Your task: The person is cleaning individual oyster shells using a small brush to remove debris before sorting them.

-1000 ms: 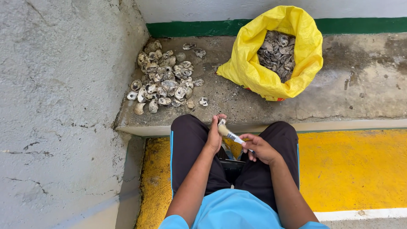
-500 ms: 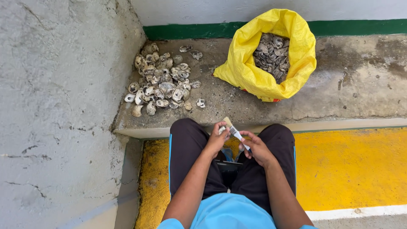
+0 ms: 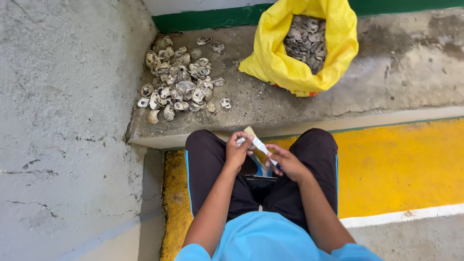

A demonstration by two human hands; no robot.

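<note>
Holding: L hand (image 3: pixel 237 151) closed on small oyster shell (image 3: pixel 240 141), above lap, near ledge (image 3: pixel 270 126) front edge.
R hand: R hand (image 3: pixel 286 163) grips knife (image 3: pixel 263 147); tip touches shell, just right of L fingers.
Shell look: pale grey-white, small, mostly hidden by fingers.
Pile: shell pile (image 3: pixel 176 84), ledge's back-left corner.
Bag: yellow bag (image 3: pixel 280 65) w/ shells, ledge's back edge.

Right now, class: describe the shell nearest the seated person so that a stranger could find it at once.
Start at the grey concrete ledge below the green wall stripe. Left of the yellow bag lies a pile of shells. The one you want is the small pale shell lying alone at the pile's lower right edge, apart from the rest.
</note>
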